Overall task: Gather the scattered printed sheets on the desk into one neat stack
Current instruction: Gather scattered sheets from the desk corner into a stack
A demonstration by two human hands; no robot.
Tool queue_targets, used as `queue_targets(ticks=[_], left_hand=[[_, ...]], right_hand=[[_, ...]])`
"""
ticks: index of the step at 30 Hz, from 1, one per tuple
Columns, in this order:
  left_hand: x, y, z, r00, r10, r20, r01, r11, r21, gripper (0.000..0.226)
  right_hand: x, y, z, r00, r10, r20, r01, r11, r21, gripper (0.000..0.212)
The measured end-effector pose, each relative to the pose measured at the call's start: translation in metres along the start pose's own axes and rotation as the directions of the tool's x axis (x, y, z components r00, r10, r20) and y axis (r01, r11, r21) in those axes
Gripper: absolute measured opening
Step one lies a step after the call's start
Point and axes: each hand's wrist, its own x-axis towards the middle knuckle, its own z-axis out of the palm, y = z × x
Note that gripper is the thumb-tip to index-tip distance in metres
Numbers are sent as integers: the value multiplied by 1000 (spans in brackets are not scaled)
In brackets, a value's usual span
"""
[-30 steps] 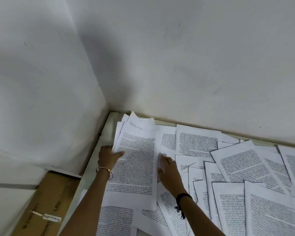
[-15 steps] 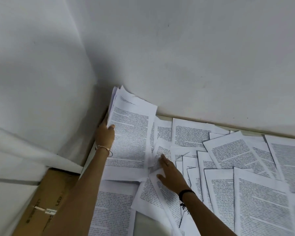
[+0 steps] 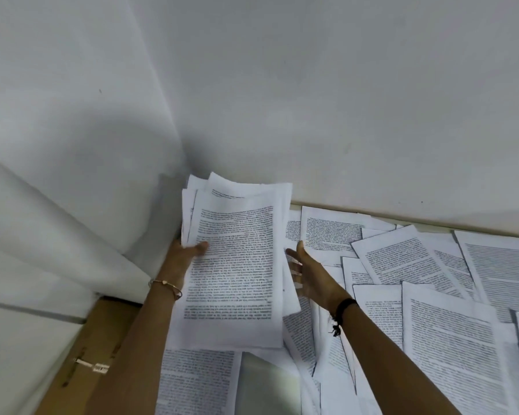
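A loose bundle of printed sheets (image 3: 237,265) is lifted off the desk near the wall corner, its edges uneven. My left hand (image 3: 183,254) grips the bundle's left edge, thumb on top of the front page. My right hand (image 3: 307,272) reaches to the bundle's right edge with straight, spread fingers, some of them tucked behind the pages. Many more printed sheets (image 3: 432,295) lie scattered and overlapping on the desk to the right and below.
White walls meet in a corner just behind the bundle. A brown cardboard box (image 3: 102,348) stands left of the desk. A bare patch of desk (image 3: 267,381) shows below the bundle. The desk's back edge (image 3: 402,215) runs along the wall.
The bundle has been raised further off the desk and turned more upright. My right hand has left the sheets on the desk and come up to the bundle's right edge.
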Motion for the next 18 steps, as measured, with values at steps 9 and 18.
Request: queue_targets(ticks=[9, 18], left_hand=[[-37, -14, -2, 998, 35, 55, -33, 999, -43, 35], [-67, -133, 40, 967, -228, -109, 235, 970, 54, 29]], right_hand=[[-36, 10, 17, 997, -64, 42, 63, 997, 34, 42], [-43, 58, -36, 999, -39, -31, 28, 957, -288, 22]])
